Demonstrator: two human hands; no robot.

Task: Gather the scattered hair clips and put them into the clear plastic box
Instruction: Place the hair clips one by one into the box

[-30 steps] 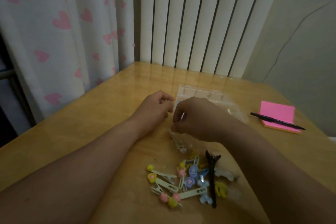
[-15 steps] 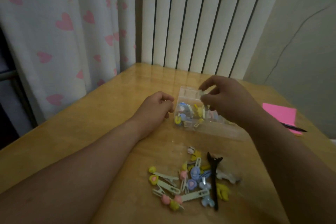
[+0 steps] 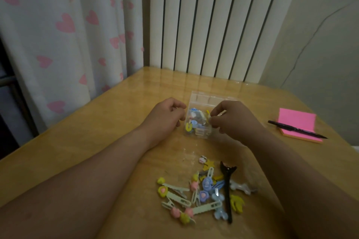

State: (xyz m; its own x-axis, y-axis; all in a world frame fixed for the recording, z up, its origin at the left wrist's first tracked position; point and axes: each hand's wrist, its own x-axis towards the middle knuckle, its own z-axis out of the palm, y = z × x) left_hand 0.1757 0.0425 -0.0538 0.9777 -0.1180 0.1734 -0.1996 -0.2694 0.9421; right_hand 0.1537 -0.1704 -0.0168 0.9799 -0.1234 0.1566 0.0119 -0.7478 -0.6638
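Note:
The clear plastic box (image 3: 202,97) stands in the middle of the wooden table and holds several small coloured hair clips (image 3: 195,123). My right hand (image 3: 233,120) hovers over the box's right half, its fingertips pinched on a small pale hair clip (image 3: 221,114) just inside the box. My left hand (image 3: 166,115) rests on the table as a loose fist against the box's left side, with nothing seen in it. A scattered pile of pastel hair clips (image 3: 194,194) lies nearer to me, with a long black clip (image 3: 226,188) among them.
A pink sticky-note pad (image 3: 297,122) with a black pen (image 3: 295,129) across it lies at the right of the table (image 3: 97,141). A white radiator (image 3: 213,25) and a heart-patterned curtain (image 3: 68,35) stand behind the table's far edge.
My right hand rose from the pile to above the box with a clip, then came down and nearer into the box. My left hand stayed by the box.

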